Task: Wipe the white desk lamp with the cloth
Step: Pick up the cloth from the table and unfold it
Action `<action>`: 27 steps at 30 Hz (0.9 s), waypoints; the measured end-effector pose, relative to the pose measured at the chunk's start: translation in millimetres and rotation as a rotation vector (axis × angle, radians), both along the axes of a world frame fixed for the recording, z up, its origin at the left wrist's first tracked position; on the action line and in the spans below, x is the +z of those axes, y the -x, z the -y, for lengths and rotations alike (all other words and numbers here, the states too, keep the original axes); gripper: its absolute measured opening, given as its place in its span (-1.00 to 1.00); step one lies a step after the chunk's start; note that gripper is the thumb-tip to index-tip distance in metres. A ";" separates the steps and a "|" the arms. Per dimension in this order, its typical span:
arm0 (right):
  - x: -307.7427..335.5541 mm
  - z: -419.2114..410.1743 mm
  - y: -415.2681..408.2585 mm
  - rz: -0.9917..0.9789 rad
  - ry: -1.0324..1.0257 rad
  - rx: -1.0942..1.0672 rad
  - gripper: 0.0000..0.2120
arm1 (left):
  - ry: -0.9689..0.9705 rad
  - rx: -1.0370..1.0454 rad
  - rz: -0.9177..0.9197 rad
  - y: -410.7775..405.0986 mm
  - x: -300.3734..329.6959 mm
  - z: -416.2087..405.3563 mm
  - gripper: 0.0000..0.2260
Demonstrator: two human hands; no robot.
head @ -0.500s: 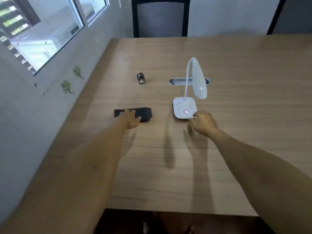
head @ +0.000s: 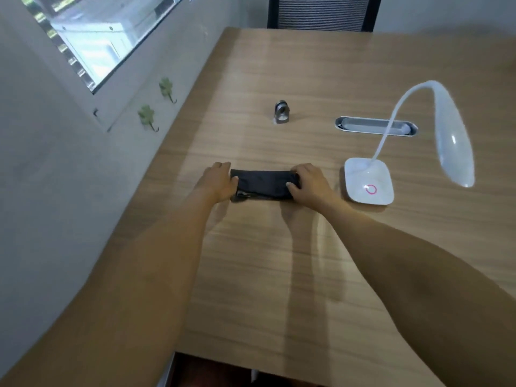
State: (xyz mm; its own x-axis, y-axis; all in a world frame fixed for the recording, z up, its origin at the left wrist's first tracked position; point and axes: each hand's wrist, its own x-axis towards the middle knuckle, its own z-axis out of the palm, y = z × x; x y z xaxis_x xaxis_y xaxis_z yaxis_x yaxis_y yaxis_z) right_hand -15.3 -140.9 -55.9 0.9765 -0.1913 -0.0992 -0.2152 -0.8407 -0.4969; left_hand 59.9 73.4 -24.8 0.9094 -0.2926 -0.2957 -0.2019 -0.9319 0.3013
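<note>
Head view, looking down on a wooden worktop [head: 279,261] set against a grey wall. Dark folded cloth [head: 264,183] lying flat near the middle of the worktop, long side running left to right. Left hand [head: 220,181] at the cloth's left end, fingers curled over the edge and thumb pressed onto the top, closed on the fabric. Right hand [head: 308,185] at the cloth's right end, fingers bent over the far edge and thumb on the near side, likewise gripping the fabric. Both bare forearms reaching in from the bottom of the frame, casting soft shadows on the wood. White desk lamp [head: 368,181] standing just to the right of the right hand, not touched by either hand; square base with a pink ring on top, thin curved neck rising and arching over to a long head [head: 453,141] that hangs down to the right of the base. Behind the lamp, a grey oval cable slot [head: 363,125] let into the worktop. Further left, a small metal ring-shaped object [head: 281,112] standing well apart from the cloth. On the wall, two green clover-shaped hooks [head: 146,115] below a window [head: 109,32]. Black mesh chair [head: 324,12] at the far edge.
</note>
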 end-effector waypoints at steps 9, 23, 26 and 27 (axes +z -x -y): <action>3.6 -13.9 -36.7 -0.235 0.021 0.052 -0.41 | 0.101 -0.009 0.017 -24.6 -18.0 7.2 -0.67; 34.2 20.0 27.3 -0.107 -0.587 -0.269 -0.87 | 0.399 0.125 -0.211 -8.3 25.5 33.2 -0.94; 40.4 42.3 59.1 -0.054 -0.723 -0.393 -0.85 | 0.414 0.124 -0.313 5.7 35.2 61.4 -0.95; 41.6 51.1 69.4 -0.040 -0.778 -0.441 -0.84 | 0.422 0.124 -0.342 12.2 37.9 72.7 -0.96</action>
